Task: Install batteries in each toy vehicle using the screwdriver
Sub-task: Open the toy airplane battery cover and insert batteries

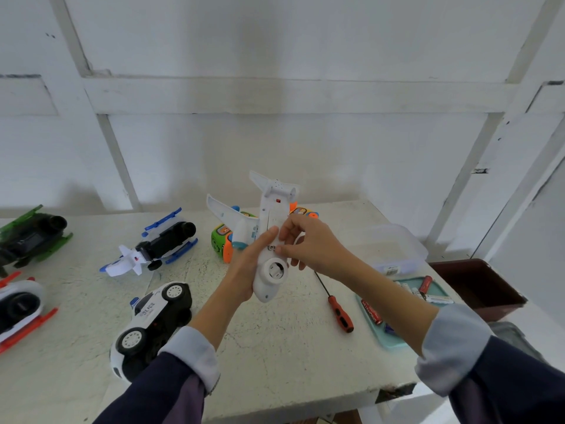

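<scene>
**Toy airplane held belly-up in 2 hands**

The left hand [244, 270] cradles the white toy airplane [270, 240] from beneath, fingers wrapped along its fuselage above the table [275, 347]. The right hand [308, 246] pinches the underside panel. Right of the grip lie the screwdriver [337, 307] and a tray [382, 335] of batteries [371, 310].

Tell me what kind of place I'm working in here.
Probably a plain room used as a makeshift workbench: a worn white table against a bare white wall, with a screwdriver and tray of batteries.
</scene>
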A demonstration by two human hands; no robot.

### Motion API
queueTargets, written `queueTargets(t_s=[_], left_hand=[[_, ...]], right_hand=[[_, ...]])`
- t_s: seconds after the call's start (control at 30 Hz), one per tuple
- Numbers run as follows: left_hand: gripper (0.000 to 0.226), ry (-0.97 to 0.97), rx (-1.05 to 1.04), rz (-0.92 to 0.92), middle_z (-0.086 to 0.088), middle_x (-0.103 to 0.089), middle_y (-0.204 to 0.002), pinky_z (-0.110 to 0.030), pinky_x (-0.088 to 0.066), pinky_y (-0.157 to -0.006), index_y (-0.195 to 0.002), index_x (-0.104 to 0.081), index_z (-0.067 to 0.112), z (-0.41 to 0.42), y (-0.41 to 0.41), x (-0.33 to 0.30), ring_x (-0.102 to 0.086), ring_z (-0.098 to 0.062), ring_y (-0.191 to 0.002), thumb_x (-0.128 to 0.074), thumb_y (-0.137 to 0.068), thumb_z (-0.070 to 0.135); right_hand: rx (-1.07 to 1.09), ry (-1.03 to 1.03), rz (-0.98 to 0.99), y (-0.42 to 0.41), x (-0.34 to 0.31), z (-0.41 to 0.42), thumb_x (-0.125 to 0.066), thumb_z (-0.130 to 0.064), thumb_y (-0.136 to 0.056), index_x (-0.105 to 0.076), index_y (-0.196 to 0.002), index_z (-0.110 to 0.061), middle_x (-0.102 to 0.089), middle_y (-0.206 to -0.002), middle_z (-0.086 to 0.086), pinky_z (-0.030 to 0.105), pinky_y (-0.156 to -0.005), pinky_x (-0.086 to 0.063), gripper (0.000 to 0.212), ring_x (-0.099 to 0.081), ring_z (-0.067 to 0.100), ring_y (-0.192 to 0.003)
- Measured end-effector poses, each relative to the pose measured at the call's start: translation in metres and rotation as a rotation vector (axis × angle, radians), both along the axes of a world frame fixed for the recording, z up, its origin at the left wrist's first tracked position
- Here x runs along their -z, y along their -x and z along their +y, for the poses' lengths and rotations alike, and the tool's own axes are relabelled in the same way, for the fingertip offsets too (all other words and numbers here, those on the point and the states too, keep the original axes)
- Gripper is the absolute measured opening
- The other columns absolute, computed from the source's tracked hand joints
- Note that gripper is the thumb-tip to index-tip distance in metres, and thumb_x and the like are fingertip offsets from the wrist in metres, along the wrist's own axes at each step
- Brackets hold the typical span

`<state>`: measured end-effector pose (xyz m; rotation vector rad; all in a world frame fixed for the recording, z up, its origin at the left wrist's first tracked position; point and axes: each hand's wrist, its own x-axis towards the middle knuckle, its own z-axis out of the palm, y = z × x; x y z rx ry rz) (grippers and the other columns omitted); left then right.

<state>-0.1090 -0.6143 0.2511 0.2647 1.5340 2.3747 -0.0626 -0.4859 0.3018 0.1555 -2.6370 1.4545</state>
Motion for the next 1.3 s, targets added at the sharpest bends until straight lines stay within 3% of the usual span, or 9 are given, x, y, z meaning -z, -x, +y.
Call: queueTargets(t_s=[0.2,0.6,0.77,0.97,1.07,1.17,1.3], left_hand=[[0.011,0.026,-0.011,0.010,-0.005,-0.071,-0.079,-0.030,-0.055,-0.053,-0.098,-0.066,0.014,0.003,-0.001,0.002,-0.067,-0.020,-0.066,-0.060,-0.089,0.016],[0.011,0.028,-0.012,-0.036,-0.004,-0.074,-0.081,-0.034,-0.057,-0.062,-0.096,-0.068,0.017,0.008,-0.003,0.004,-0.070,-0.020,-0.070,-0.059,-0.091,0.017],[0.011,0.038,0.032,-0.001,-0.007,-0.070,-0.073,-0.029,-0.052,-0.048,-0.095,-0.065,0.012,0.005,-0.004,0.001,-0.064,-0.019,-0.057,-0.056,-0.092,0.015],[0.011,0.030,0.039,0.008,-0.009,-0.068,-0.072,-0.028,-0.052,-0.048,-0.091,-0.066,0.011,0.006,-0.002,-0.001,-0.064,-0.020,-0.056,-0.055,-0.092,0.014],[0.013,0.031,0.033,-0.002,-0.011,-0.067,-0.073,-0.027,-0.051,-0.045,-0.098,-0.064,0.008,0.004,0.002,-0.004,-0.063,-0.020,-0.052,-0.054,-0.093,0.014],[0.023,0.059,-0.043,-0.010,-0.014,-0.067,-0.079,-0.027,-0.050,-0.044,-0.110,-0.061,0.003,-0.003,0.010,-0.006,-0.064,-0.020,-0.052,-0.058,-0.091,0.015],[0.032,0.080,-0.086,-0.021,-0.012,-0.067,-0.085,-0.027,-0.052,-0.047,-0.119,-0.060,0.003,-0.011,0.020,-0.008,-0.066,-0.018,-0.057,-0.060,-0.090,0.018]], right_hand=[[-0.004,0.000,-0.019,0.001,-0.002,0.002,-0.067,0.000,-0.079,-0.052,-0.075,-0.011,-0.057,-0.065,0.002,0.017,-0.041,-0.044,0.019,-0.054,0.008,-0.044],[0.066,-0.028,-0.011,0.002,0.003,-0.005,-0.061,0.001,-0.075,-0.049,-0.074,-0.007,-0.051,-0.067,0.003,0.015,-0.041,-0.041,0.015,-0.050,0.011,-0.052],[0.014,-0.010,-0.035,0.004,0.003,0.004,-0.070,0.000,-0.077,-0.051,-0.073,-0.007,-0.057,-0.062,0.007,0.017,-0.041,-0.046,0.021,-0.055,0.009,-0.043],[0.019,-0.009,-0.006,0.002,0.002,0.006,-0.071,-0.001,-0.078,-0.056,-0.077,-0.003,-0.059,-0.063,0.007,0.016,-0.045,-0.047,0.016,-0.057,0.009,-0.045],[-0.019,0.000,-0.016,-0.001,-0.003,0.010,-0.063,0.001,-0.083,-0.063,-0.080,-0.003,-0.062,-0.064,0.006,0.016,-0.052,-0.049,0.005,-0.061,0.013,-0.053],[0.055,0.084,-0.052,-0.007,-0.005,0.026,-0.055,0.002,-0.089,-0.066,-0.087,0.000,-0.064,-0.071,0.009,0.020,-0.053,-0.051,0.011,-0.062,0.017,-0.054],[0.145,-0.091,-0.296,-0.014,0.008,0.048,-0.055,-0.003,-0.091,-0.062,-0.085,0.001,-0.066,-0.071,0.011,0.020,-0.048,-0.052,0.011,-0.061,0.013,-0.045]])
